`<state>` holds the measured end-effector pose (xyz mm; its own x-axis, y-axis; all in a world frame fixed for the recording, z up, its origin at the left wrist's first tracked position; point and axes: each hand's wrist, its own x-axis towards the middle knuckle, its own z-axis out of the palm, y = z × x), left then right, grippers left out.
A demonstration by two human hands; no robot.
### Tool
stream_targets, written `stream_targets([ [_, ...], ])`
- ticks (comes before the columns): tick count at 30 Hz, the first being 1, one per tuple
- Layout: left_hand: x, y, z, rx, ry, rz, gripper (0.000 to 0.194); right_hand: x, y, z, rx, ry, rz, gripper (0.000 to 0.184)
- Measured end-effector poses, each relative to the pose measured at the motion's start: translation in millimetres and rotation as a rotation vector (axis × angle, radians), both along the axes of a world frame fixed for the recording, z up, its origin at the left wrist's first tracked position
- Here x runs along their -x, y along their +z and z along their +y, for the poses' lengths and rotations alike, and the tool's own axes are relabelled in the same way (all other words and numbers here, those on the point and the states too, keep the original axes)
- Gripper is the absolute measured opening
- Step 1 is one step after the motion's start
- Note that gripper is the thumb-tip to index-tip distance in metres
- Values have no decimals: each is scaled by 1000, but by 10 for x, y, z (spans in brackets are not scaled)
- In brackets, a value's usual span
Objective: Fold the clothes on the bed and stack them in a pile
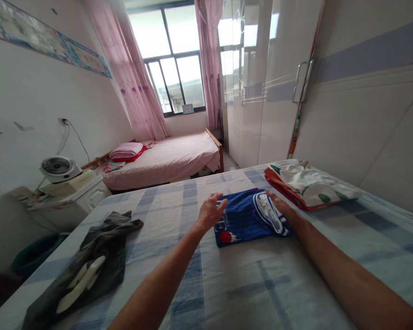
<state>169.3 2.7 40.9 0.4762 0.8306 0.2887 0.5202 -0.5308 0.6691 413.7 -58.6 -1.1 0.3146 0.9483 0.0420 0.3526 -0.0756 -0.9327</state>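
Note:
A blue sports jersey (241, 215) lies folded into a small bundle on the bed, its white-trimmed collar toward the right and a red ball print at its lower left corner. At its left edge is my left hand (210, 211), fingers apart, with the fingertips over or against the cloth. My right hand (281, 206) rests along the right side by the collar, fingers stretched out; part of it is turned away from view. Neither hand visibly grips the fabric. To the left, dark grey trousers (106, 250) with a pale print lie loosely spread.
A folded stack of white and orange cloth (313, 185) sits beyond my right hand. The checked bedsheet (158, 256) covers the bed. A small fan (59, 167) stands on a cabinet at left. Behind are a pink bed (179, 156) and a glossy wardrobe (261, 91).

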Motion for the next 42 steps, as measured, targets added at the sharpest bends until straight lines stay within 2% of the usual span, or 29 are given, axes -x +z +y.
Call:
stream_targets([
  [3, 146, -324, -135, -75, 3, 59, 41, -26, -24, 9, 128, 174, 231, 53],
  [5, 194, -438, -213, -56, -2, 64, 43, -29, -26, 26, 177, 235, 300, 47],
  [9, 227, -497, -229, 10, 57, 7, 41, -20, 6, 69, 195, 154, 260, 36],
  [13, 272, -537, -151, -14, 75, 23, 43, -13, 112, 129, 52, 121, 191, 47],
  [15, 288, -579, -133, -22, 70, 68, 44, -33, 150, 170, 15, 107, 70, 46],
  [18, 289, -626, -127, -28, 71, 107, 45, -113, 127, 218, 87, 14, -147, 42],
  [22, 273, -569, -74, 15, 87, 25, 39, -260, 44, 164, 115, -174, -352, 53],
  [26, 244, -430, 74, 350, 216, -251, 38, -339, 43, -15, 109, -325, -708, 65],
  [28, 215, -379, 159, 511, 281, -345, 38, -345, 52, -89, 214, -288, -738, 72],
  [30, 178, -347, 229, 601, 302, -386, 37, -337, 46, -125, 315, -224, -673, 79],
  [33, 111, -311, 286, 725, 281, -448, 30, -312, 9, -121, 343, -170, -635, 83],
  [35, 63, -292, 298, 771, 259, -488, 26, -288, -15, -110, 350, -124, -646, 75],
  [37, 18, -283, 298, 791, 246, -536, 28, -255, -11, -119, 351, -51, -609, 56],
  [39, -7, -283, 290, 807, 243, -587, 39, -209, 42, -154, 314, 36, -495, 40],
  [42, 36, -256, 260, 823, 238, -660, 61, -122, 217, -202, 225, 157, -335, 29],
])
